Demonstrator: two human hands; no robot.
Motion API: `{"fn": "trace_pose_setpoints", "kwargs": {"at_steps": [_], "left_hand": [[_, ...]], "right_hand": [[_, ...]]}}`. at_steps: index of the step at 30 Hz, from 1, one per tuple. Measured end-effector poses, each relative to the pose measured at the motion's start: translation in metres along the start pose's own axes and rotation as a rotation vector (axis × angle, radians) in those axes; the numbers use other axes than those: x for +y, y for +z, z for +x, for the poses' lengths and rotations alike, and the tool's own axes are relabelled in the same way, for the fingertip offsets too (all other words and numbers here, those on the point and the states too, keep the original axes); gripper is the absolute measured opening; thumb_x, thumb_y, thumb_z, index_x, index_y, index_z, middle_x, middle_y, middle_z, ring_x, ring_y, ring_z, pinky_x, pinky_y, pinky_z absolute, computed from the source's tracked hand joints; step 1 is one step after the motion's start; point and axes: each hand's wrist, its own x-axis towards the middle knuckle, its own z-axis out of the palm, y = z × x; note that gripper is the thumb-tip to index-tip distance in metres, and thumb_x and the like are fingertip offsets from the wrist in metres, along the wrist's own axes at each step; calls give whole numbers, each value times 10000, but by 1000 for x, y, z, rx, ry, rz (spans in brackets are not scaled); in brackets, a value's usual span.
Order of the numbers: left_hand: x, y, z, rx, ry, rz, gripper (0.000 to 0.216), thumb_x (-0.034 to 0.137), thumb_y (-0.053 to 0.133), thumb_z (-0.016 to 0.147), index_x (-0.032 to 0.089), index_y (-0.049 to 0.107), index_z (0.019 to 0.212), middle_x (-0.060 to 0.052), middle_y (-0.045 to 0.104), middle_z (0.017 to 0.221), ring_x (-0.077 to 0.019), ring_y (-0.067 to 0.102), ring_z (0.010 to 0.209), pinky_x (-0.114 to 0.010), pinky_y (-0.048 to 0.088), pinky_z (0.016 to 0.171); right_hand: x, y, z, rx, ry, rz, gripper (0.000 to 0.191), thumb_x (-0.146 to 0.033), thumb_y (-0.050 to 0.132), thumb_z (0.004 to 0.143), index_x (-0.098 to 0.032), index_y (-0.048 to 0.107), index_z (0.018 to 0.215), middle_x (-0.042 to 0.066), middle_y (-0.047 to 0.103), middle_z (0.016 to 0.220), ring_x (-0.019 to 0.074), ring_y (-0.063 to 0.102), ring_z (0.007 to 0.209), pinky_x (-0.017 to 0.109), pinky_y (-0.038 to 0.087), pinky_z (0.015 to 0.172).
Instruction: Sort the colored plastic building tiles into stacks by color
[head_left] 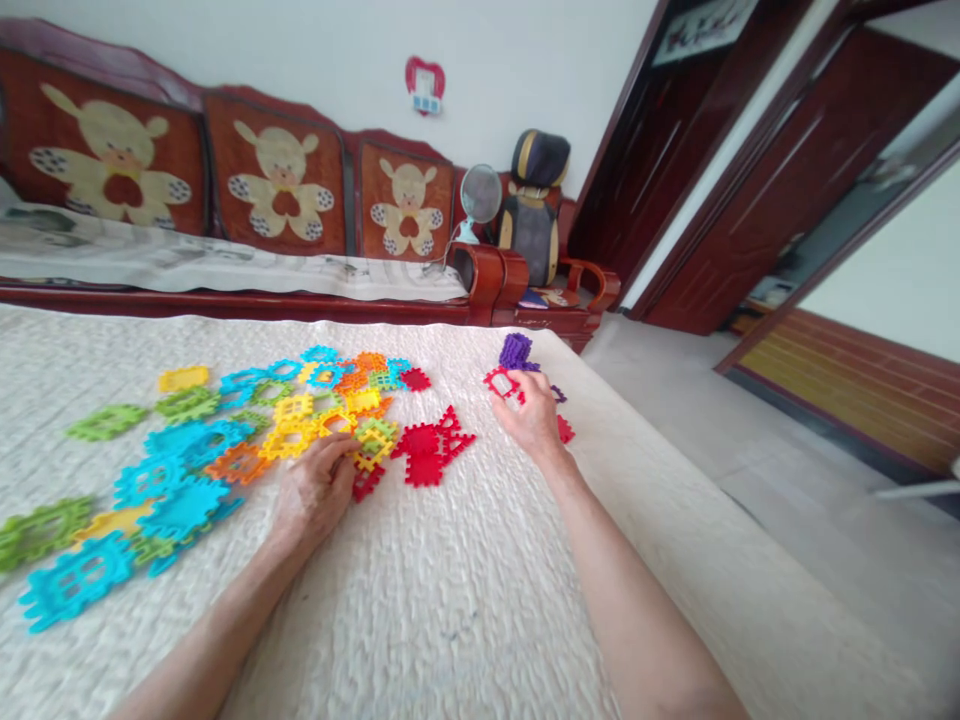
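While the left hand (319, 490) presses flat on a red tile (366, 480) beside the colourful pile (247, 430), the right hand (534, 412) pinches a red frame piece (501, 381) near purple pieces (516, 351). Sorting by colour seems underway; next, a careful placement.

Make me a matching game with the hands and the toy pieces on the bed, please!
Things:
1. left hand
2. right hand
3. purple pieces
4. big blue pieces

Places:
A. far side of the bed cover, just beyond the right hand
B. resting flat at the near edge of the colourful pile, touching a small red piece
C. nearest the camera, at the left edge of the cover
D. fingers on an open red square frame

Pairs: 1-B, 2-D, 3-A, 4-C
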Motion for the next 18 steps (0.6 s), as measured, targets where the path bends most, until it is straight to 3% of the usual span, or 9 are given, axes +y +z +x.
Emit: {"fn": "trace_pose_setpoints", "kwargs": {"at_steps": [4,7,11,18], "left_hand": [[-1,0,0,3,2,18,306,345,462,852,234,734,939,-60,753,1088,-215,714,951,-346,582,864],[-3,1,0,5,10,20,304,350,465,857,240,735,944,-55,752,1097,-217,711,978,-343,580,875],[-6,1,-1,-3,19,34,311,354,459,869,244,734,962,-56,748,1109,-230,706,1005,-357,577,888],[-4,0,-1,-1,26,30,323,367,453,871,232,738,943,-67,749,1091,-235,708,981,-358,582,865]], "right_hand": [[45,-18,27,133,312,-128,390,-417,686,739,-191,713,1055,96,625,1009,251,630,947,411,512,976],[68,-18,33,168,465,-168,418,-445,690,710,-168,734,1019,98,626,981,261,630,945,419,499,987],[76,-10,26,122,532,-203,436,-466,681,718,-187,743,1046,100,633,1003,269,635,953,438,487,992],[64,-9,16,4,548,-340,425,-434,649,780,-189,731,1117,133,643,1064,297,640,1026,470,461,1008]]}}
